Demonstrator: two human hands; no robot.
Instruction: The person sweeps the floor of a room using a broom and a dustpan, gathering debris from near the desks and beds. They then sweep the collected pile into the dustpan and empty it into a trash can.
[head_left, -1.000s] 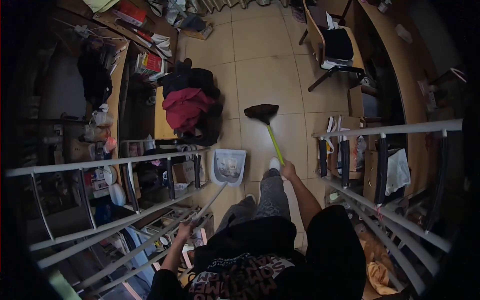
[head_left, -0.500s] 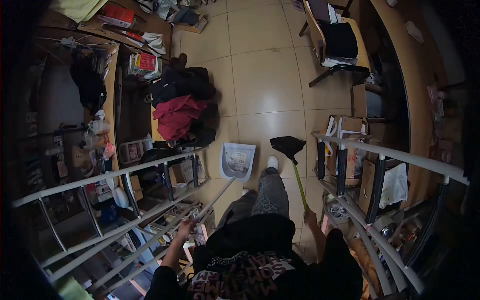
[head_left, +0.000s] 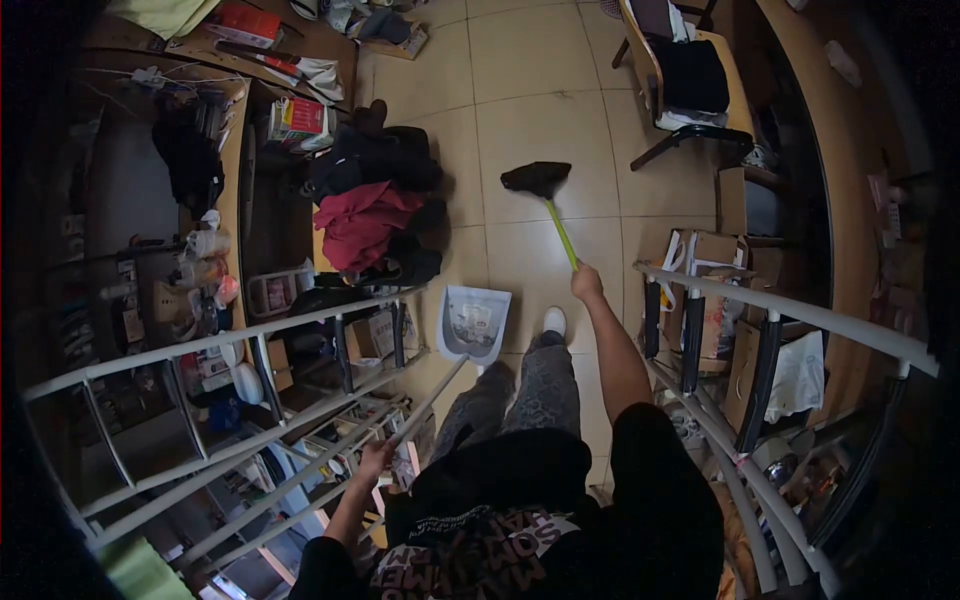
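Observation:
My right hand (head_left: 588, 283) is wrapped round the green handle of a broom (head_left: 537, 179), my arm stretched forward. The broom's black head rests on the tiles ahead of me, beyond the dustpan. My left hand (head_left: 375, 460) grips the long grey handle of a dustpan (head_left: 473, 323), low on my left side. The dustpan's pale grey scoop lies on the floor in front of my left leg, its wide mouth facing away from me. Some patchy marks or debris show inside the scoop; I cannot make out what they are.
Metal railings flank me, a left rail (head_left: 250, 335) and a right rail (head_left: 800, 307). Clothes with a red garment (head_left: 362, 225) are heaped at the left. A wooden chair (head_left: 742, 95) stands at the far right, near cardboard boxes (head_left: 708, 250). The tiled floor (head_left: 540, 110) runs between.
My right hand has swung forward with the broom, so its head has moved farther away and slightly left. My left hand and the dustpan have stayed nearly in place.

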